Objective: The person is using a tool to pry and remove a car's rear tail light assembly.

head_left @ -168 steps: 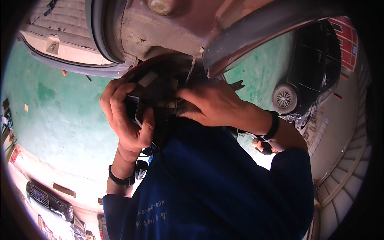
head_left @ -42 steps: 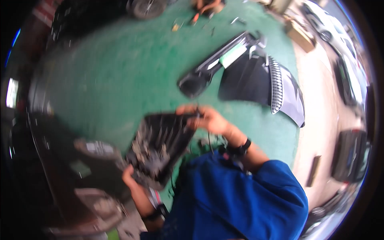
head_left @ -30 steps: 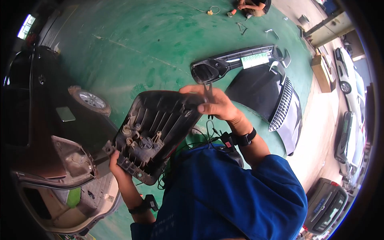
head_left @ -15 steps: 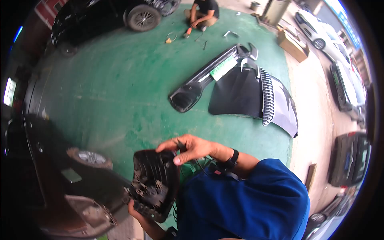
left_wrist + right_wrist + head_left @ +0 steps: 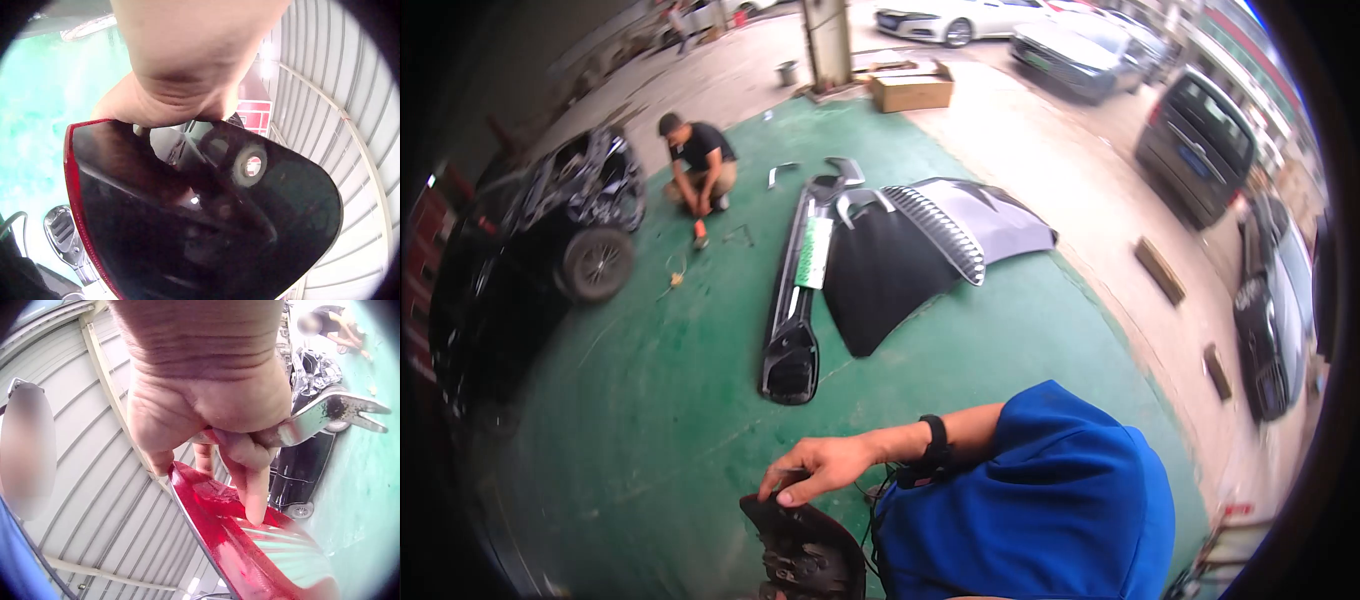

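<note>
Both hands hold a car tail light (image 5: 810, 545). Its back, with the bulb fittings, shows low in the head view, cut off by the frame's bottom edge. In the right wrist view its red lens (image 5: 231, 550) hangs below my right hand (image 5: 212, 406), whose thumb and fingers grip its edge. The same hand keeps a forked metal pry tool (image 5: 334, 411) against the palm, fork pointing outward. My left hand (image 5: 181, 94) grips the other end in the left wrist view, where the glossy dark face (image 5: 187, 231) hides its fingers; it is out of the head view.
On the green floor (image 5: 650, 430) ahead lie a car bumper (image 5: 795, 340) with a green plate and a dark bonnet (image 5: 890, 280). A person (image 5: 698, 160) squats beside a black car (image 5: 520, 300) at left. A cardboard box (image 5: 912, 93) and wood blocks (image 5: 1160, 270) lie farther off.
Earlier both hands worked close under a car's body; since then I have turned away carrying the tail light. It has sunk lower in the head view, and the left hand has left that view.
</note>
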The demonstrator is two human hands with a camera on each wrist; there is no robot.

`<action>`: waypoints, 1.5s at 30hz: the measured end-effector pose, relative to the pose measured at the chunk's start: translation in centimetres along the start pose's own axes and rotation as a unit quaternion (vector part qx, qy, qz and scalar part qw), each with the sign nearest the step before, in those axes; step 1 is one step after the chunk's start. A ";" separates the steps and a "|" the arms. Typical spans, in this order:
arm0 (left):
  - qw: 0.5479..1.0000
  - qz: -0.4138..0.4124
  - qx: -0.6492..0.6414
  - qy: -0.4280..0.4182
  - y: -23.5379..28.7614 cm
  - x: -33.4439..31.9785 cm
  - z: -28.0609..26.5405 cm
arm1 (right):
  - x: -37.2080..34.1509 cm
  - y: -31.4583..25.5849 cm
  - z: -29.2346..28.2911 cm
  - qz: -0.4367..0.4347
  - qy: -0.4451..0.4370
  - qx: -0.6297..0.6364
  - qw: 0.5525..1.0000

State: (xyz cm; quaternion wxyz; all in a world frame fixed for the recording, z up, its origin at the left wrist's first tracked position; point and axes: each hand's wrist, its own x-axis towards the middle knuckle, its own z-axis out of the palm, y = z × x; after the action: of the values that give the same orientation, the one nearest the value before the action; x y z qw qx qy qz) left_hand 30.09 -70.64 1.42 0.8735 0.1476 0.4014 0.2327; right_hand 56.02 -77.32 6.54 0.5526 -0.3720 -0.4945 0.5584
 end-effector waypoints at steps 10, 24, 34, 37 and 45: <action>0.990 -0.063 0.125 -0.026 4.0 6.7 3.6 | 2.2 1.8 -0.2 -0.029 0.099 0.015 0.995; 0.986 -0.058 0.157 0.018 3.7 8.5 7.3 | 4.4 -0.1 -6.3 -0.012 0.094 -0.025 0.995; 0.989 -0.042 0.132 0.047 4.0 7.3 5.9 | 5.0 -0.4 -7.4 -0.011 0.082 -0.025 0.996; 0.993 -0.008 0.086 0.080 3.3 4.4 3.4 | 5.1 -1.2 -6.9 -0.011 0.039 -0.043 0.998; 0.991 0.045 0.033 0.120 2.8 0.0 0.3 | 5.4 -0.2 -6.7 -0.018 -0.039 -0.010 0.999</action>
State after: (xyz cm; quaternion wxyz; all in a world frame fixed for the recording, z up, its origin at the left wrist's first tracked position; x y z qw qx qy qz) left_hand 29.50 -68.31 2.86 0.8021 0.1649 0.5040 0.2746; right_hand 61.91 -71.12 5.88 0.5391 -0.3467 -0.5279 0.5572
